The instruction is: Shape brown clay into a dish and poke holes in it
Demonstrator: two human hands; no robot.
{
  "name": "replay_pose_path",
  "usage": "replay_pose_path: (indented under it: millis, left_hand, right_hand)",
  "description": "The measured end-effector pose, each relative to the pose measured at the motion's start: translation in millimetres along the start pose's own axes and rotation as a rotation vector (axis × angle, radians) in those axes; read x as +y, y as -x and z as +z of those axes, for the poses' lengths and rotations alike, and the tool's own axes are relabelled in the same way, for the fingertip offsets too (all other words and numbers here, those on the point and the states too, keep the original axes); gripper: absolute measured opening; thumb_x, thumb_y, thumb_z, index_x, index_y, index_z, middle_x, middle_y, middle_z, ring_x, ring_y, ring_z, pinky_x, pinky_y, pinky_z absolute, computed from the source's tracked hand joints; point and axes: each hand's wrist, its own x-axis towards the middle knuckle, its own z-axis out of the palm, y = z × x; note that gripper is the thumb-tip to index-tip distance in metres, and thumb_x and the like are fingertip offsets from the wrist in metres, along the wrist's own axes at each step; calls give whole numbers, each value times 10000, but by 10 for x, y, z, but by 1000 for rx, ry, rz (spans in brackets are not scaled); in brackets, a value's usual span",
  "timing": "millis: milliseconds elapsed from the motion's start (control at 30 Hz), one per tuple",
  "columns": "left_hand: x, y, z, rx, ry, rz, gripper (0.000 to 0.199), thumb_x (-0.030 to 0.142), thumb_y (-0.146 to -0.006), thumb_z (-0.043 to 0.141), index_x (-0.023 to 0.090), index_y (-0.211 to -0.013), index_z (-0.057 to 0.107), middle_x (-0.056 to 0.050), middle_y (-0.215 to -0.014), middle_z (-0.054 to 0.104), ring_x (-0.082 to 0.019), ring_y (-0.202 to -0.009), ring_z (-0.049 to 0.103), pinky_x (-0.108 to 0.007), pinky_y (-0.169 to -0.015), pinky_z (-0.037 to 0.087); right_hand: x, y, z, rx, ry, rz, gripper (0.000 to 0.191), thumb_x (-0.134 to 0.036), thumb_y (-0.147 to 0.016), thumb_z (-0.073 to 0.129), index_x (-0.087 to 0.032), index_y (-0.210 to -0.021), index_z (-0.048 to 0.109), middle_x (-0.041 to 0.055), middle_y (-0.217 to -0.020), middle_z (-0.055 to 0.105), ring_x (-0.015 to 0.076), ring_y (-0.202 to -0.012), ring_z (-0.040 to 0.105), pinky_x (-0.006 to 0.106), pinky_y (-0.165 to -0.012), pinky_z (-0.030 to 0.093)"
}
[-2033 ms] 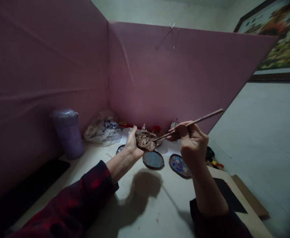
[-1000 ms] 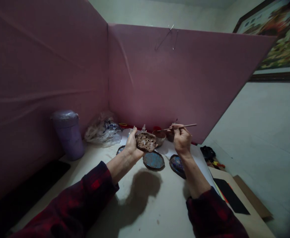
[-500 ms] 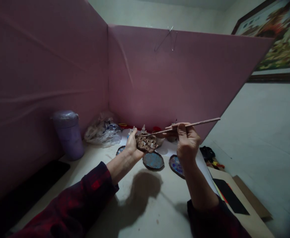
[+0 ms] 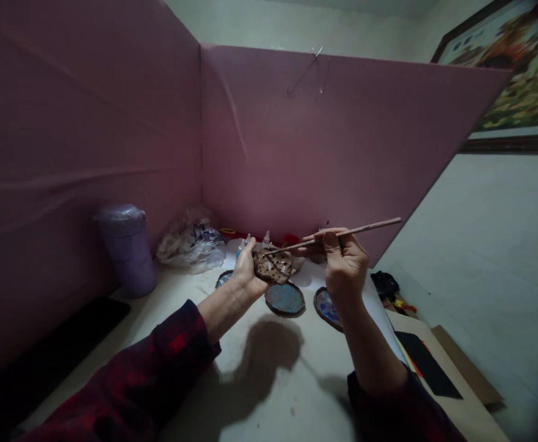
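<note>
My left hand point(image 4: 247, 270) holds up a brown clay piece point(image 4: 273, 266) pitted with small dark holes, its thumb along the left edge. Between the thumb and fingers of my right hand point(image 4: 346, 264) is a thin wooden stick point(image 4: 365, 228), slanting down to the left. Its narrow end meets the upper part of the clay, or lies just over it; whether it enters a hole is too small to tell. Below the clay lies a round dark-rimmed piece with a blue-grey face point(image 4: 285, 299). A similar piece with blue and purple spots point(image 4: 326, 307) sits partly behind my right wrist.
A third round piece point(image 4: 224, 278) shows beside my left wrist. Small nozzle bottles point(image 4: 266, 239) stand behind the clay. A crumpled plastic bag point(image 4: 193, 242) and a lilac tumbler point(image 4: 128, 252) are at the left. Pink panels point(image 4: 343, 147) enclose the white table point(image 4: 250, 380).
My right hand and the stick have shifted slightly to the left, toward the clay piece. My left hand and the clay have stayed almost in place.
</note>
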Motion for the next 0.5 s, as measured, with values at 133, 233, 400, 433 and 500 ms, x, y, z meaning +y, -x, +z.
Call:
replay_pose_path:
  millis: [133, 233, 400, 433, 500]
  left_hand:
    - [2, 3, -5, -2, 2, 3, 442, 476, -949, 381, 116, -1005, 631, -139, -816, 717, -284, -799, 712, -534, -825, 545]
    - [0, -9, -19, -1, -12, 12, 439, 482, -947, 386, 123, -980, 635, -139, -813, 718, -281, -788, 712, -521, -815, 550]
    - [0, -49, -46, -49, -10, 4, 461, 491, -951, 370, 113, -975, 632, -157, -849, 721, -283, -811, 710, -514, -818, 551]
    - [1, -57, -49, -49, 2, 4, 454, 490, -951, 375, 117, -977, 632, -154, -852, 722, -282, -811, 710, -515, -818, 551]
    - [1, -71, -51, -34, 22, 9, 438, 488, -948, 391, 122, -978, 629, -144, -850, 722, -278, -809, 709, -508, -819, 553]
  right_hand:
    - [-26, 10, -4, 40, 17, -63, 213, -401, -900, 604, -198, -837, 587, -7, -725, 694, 133, -542, 678, 263, -543, 583]
    - [-16, 21, 7, 49, 39, -95, 210, -399, -901, 605, -201, -835, 591, -13, -723, 681, 134, -560, 683, 269, -566, 588]
    - [22, 44, 36, -14, 50, -83, 199, -388, -917, 586, -204, -841, 590, -9, -746, 680, 135, -606, 697, 272, -598, 586]
    - [24, 48, 39, -24, 48, -83, 194, -383, -920, 583, -205, -843, 588, -8, -749, 682, 134, -607, 697, 274, -604, 587]
    - [22, 53, 35, -46, 55, -87, 187, -378, -927, 574, -206, -853, 587, -5, -763, 687, 134, -613, 698, 279, -618, 589]
